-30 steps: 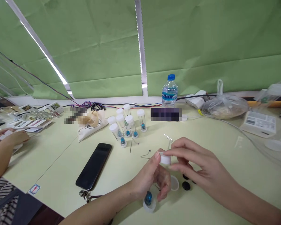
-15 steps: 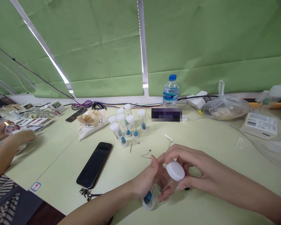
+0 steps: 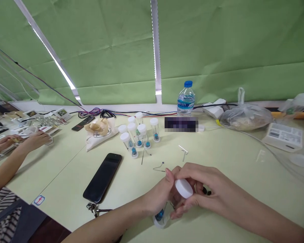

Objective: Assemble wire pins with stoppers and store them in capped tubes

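Right hand (image 3: 209,184) around one white cap (image 3: 184,188), left hand (image 3: 160,195) around one clear tube (image 3: 163,217) — seven capped tubes (image 3: 142,129) beyond

White cap (image 3: 183,188) now aslant; nearer tube (image 3: 164,214)

left hand (image 3: 159,195): bare, slim | left forearm (image 3: 116,220), 7 o'clock: bare, slender | right hand (image 3: 215,185): bare, slim | right forearm (image 3: 258,214), 4 o'clock: bare, tapering
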The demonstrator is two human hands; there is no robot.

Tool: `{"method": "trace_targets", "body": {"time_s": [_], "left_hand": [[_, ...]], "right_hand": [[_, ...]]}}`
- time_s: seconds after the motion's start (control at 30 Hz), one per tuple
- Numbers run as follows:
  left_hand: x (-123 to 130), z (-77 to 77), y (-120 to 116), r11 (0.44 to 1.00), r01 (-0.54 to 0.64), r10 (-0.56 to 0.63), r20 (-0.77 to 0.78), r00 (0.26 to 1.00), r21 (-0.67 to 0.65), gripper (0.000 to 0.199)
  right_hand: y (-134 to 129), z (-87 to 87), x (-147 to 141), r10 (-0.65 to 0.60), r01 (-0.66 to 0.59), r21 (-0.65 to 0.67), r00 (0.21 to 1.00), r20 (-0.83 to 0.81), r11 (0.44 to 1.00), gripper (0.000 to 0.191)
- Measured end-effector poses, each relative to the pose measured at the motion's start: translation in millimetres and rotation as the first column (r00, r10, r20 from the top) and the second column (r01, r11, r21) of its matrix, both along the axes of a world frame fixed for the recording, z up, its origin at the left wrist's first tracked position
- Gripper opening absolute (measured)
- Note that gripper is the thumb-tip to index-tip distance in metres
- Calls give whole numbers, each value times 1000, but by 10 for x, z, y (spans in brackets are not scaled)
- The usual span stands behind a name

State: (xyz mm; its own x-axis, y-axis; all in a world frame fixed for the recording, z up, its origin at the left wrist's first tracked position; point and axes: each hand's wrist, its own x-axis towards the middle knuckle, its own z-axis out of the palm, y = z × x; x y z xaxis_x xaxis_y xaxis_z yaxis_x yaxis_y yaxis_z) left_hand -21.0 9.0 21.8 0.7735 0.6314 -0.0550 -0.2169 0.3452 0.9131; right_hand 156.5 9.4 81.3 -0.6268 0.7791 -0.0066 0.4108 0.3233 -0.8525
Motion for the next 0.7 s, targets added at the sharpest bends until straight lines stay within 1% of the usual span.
{"method": "trace_targets", "body": {"time_s": [0.1,0.2,0.33,0.53,0.6,0.7], "left_hand": [[18,37,-2,1000,8,-8,-55,998,4,82],[33,55,-19,1000,0,1,-75,997,15,79],[41,63,-49,1000,-7,9,-85,996,21,73],[50,42,-59,999,34,-33,-88,996,11,72],[51,32,-61,1000,16,-14,-94,996,24,71],[44,23,-62,997,-50,57,-129,990,59,69]], "right_hand": [[-14,28,5,20,-20,4,999,25,1000,16],[-24,44,13,33,-33,0,999,37,999,12],[-30,73,33,54,-53,-17,997,59,998,13],[-42,114,52,79,-81,22,992,100,996,17],[-44,97,38,61,-60,-5,995,79,998,18],[-48,49,6,20,-18,-82,999,27,997,16]]}}
